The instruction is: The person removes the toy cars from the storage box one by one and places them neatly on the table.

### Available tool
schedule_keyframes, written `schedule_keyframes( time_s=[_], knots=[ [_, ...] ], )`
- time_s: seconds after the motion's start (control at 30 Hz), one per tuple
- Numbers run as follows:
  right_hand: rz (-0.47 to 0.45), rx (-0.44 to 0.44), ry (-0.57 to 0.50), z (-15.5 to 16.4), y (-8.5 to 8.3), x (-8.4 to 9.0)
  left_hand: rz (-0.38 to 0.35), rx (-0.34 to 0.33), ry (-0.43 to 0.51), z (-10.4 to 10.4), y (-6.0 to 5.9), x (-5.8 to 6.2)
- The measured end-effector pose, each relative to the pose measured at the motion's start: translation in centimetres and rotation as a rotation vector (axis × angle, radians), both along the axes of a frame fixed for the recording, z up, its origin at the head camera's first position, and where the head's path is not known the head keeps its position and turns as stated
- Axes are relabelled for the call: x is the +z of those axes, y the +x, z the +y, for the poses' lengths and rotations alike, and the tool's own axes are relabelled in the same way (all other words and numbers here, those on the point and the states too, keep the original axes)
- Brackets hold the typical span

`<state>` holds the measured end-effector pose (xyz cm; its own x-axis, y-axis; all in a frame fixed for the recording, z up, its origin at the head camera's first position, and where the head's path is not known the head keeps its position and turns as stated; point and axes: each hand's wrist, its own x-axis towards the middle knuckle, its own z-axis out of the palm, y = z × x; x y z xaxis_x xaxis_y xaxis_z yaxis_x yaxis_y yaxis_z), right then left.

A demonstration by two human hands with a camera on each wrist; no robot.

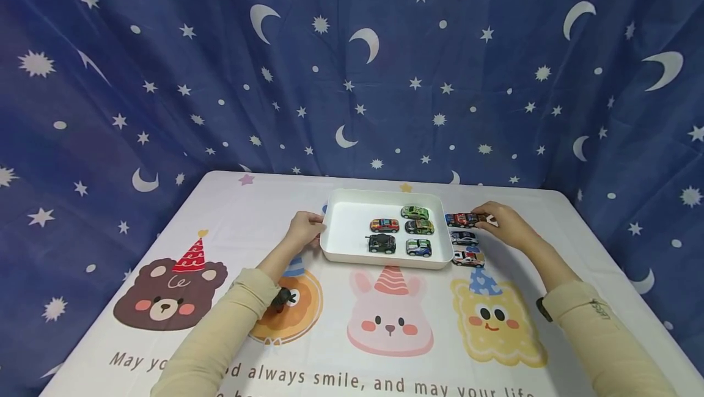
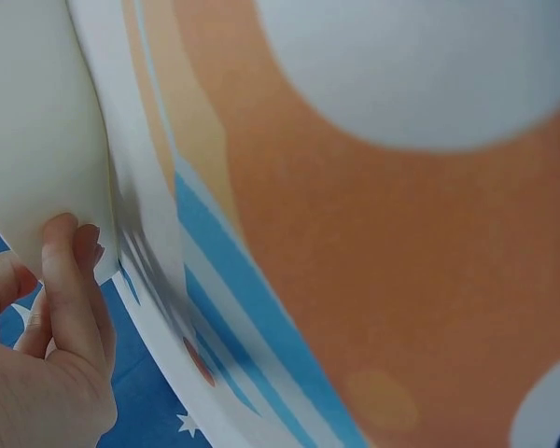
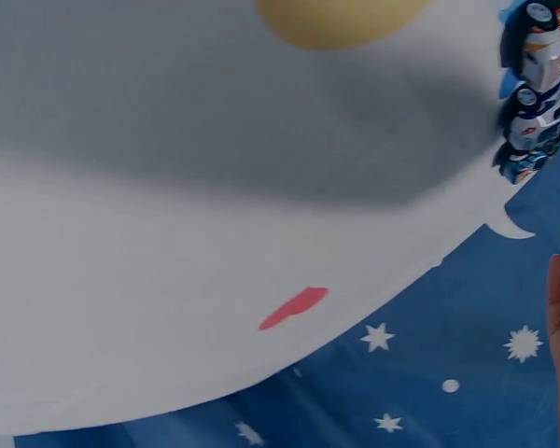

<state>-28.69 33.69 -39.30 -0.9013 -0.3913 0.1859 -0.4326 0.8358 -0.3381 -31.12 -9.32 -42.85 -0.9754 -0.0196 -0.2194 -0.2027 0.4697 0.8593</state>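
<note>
A shallow white tray lies on the table, and several toy cars stand in its middle and right part. My left hand holds its left wall; in the left wrist view the thumb and fingers pinch the edge. Just beyond the tray's right wall, my right hand pinches a small dark toy car, mostly hidden by the fingers. Touching or close to it is a red and blue toy car. Below these are a black and silver car and a white and red car.
In the tray are a green car, an orange-red car and a black vehicle, among others. A printed white cloth covers the table. A blue curtain with moons and stars hangs behind and at the sides.
</note>
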Motion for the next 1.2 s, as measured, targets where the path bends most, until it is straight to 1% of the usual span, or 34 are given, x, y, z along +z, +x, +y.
schedule_keyframes(
  time_s=[0.23,0.47,0.67,0.8,0.97,1.2],
  knots=[
    [-0.011,-0.059,-0.005,1.9,-0.4,-1.3,-0.012,0.008,0.006,0.3,0.0,-0.1],
    [-0.017,-0.073,-0.008,3.1,-0.7,-2.1,-0.021,0.019,-0.007,0.2,0.0,-0.4],
    [-0.002,-0.109,-0.011,4.2,-1.1,-2.5,-0.01,0.01,-0.015,-0.1,-0.1,-0.2],
    [-0.015,-0.139,-0.005,5.0,-1.6,-2.6,-0.016,0.017,-0.007,-0.1,-0.2,0.0],
    [-0.03,-0.134,0.016,5.9,-2.1,-2.9,-0.016,0.025,0.012,0.0,-0.3,0.1],
    [-0.026,-0.086,0.049,6.5,-2.6,-3.7,-0.026,0.026,0.01,0.0,-0.2,-0.3]
  ],
)
